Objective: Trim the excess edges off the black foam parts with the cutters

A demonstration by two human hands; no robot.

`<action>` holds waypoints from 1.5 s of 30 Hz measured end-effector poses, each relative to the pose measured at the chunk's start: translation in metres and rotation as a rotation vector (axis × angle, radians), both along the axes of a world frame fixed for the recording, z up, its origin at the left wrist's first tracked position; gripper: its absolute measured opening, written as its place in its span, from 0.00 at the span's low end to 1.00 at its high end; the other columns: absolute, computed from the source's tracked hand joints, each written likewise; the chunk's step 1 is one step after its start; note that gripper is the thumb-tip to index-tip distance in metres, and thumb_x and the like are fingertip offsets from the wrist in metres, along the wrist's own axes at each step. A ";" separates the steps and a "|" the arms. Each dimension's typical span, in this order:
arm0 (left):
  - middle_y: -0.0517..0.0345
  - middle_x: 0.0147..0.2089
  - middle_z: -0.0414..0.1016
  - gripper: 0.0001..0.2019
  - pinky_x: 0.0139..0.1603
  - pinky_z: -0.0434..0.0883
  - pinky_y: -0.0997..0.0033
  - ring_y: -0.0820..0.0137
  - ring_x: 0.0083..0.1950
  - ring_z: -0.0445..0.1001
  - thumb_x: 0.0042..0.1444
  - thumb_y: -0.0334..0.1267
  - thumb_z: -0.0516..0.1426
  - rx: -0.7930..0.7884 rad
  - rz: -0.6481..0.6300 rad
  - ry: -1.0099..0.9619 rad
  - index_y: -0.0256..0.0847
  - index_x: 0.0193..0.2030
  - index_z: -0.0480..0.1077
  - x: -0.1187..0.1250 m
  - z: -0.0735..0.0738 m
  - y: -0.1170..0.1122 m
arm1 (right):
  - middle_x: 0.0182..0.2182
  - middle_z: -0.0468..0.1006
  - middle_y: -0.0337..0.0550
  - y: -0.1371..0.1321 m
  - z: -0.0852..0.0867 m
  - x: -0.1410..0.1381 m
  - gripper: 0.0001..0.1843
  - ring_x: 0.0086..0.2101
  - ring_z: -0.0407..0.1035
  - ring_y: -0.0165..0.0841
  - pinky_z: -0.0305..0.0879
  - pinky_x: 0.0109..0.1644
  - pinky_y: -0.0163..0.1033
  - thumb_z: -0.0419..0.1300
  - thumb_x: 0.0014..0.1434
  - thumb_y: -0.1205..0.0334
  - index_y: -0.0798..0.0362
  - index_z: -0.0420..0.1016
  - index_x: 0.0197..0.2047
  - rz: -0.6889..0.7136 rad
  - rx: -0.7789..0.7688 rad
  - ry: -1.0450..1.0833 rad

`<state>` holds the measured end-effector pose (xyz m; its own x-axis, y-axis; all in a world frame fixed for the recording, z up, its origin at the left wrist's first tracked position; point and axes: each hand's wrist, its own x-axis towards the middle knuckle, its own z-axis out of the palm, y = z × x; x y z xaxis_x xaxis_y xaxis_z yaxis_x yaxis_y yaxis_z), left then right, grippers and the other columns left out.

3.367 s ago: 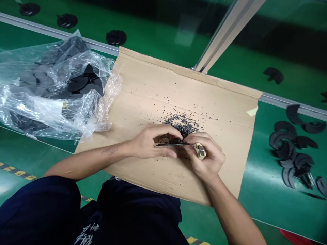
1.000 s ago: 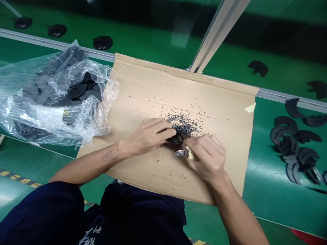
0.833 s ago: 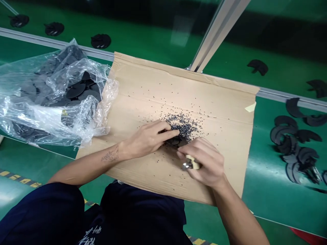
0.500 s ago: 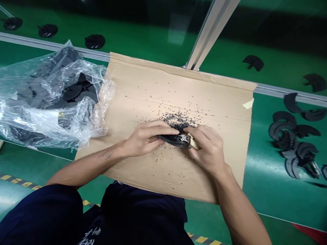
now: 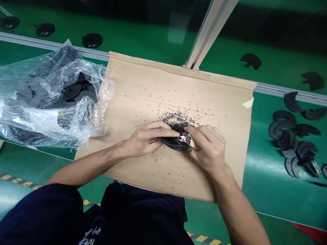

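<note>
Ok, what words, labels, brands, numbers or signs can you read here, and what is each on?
Nothing is clearly legible.
White brush-style characters on the dark navy garment: too blurred to read.
White label-like patch on or inside the crumpled clear plastic bag: no writing legible.
Dark markings on the bare left forearm: too small to tell whether lettering.

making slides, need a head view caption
Left hand holds a curved black part, right hand a silver-headed, cream-handled tool, beside tiny black bits scattered over brown cardboard.
</note>
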<state>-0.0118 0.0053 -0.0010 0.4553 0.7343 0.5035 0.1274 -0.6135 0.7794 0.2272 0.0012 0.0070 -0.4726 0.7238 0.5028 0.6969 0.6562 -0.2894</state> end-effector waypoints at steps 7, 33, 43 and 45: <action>0.53 0.48 0.80 0.22 0.45 0.78 0.73 0.73 0.47 0.79 0.61 0.22 0.57 0.032 0.004 -0.002 0.44 0.59 0.75 0.000 -0.003 -0.003 | 0.23 0.74 0.38 -0.004 0.002 -0.003 0.07 0.26 0.62 0.31 0.51 0.31 0.43 0.62 0.66 0.67 0.50 0.79 0.46 -0.071 0.157 -0.122; 0.37 0.59 0.76 0.20 0.64 0.70 0.51 0.50 0.61 0.73 0.64 0.40 0.50 0.176 0.448 1.294 0.31 0.54 0.75 -0.090 0.066 0.239 | 0.32 0.79 0.42 -0.005 -0.012 0.001 0.09 0.33 0.70 0.32 0.61 0.37 0.38 0.61 0.58 0.75 0.54 0.76 0.40 -0.097 -0.100 -0.044; 0.50 0.48 0.79 0.23 0.51 0.74 0.63 0.63 0.48 0.77 0.72 0.52 0.45 0.349 -0.384 1.144 0.42 0.48 0.77 0.074 0.109 0.186 | 0.39 0.80 0.46 -0.011 0.000 0.001 0.08 0.43 0.71 0.38 0.64 0.48 0.43 0.61 0.62 0.72 0.55 0.74 0.45 -0.060 -0.302 -0.173; 0.45 0.48 0.78 0.23 0.52 0.73 0.57 0.59 0.49 0.75 0.73 0.47 0.44 0.528 -0.342 1.142 0.39 0.47 0.77 0.135 0.095 0.192 | 0.40 0.80 0.47 -0.011 -0.001 0.002 0.08 0.44 0.71 0.39 0.64 0.50 0.43 0.61 0.63 0.72 0.56 0.74 0.46 -0.053 -0.321 -0.177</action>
<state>0.1229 0.1971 0.0936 0.9387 0.3301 -0.0997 0.3310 -0.9436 -0.0085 0.2291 -0.0102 0.0065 -0.4899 0.8570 0.1597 0.7851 0.5134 -0.3465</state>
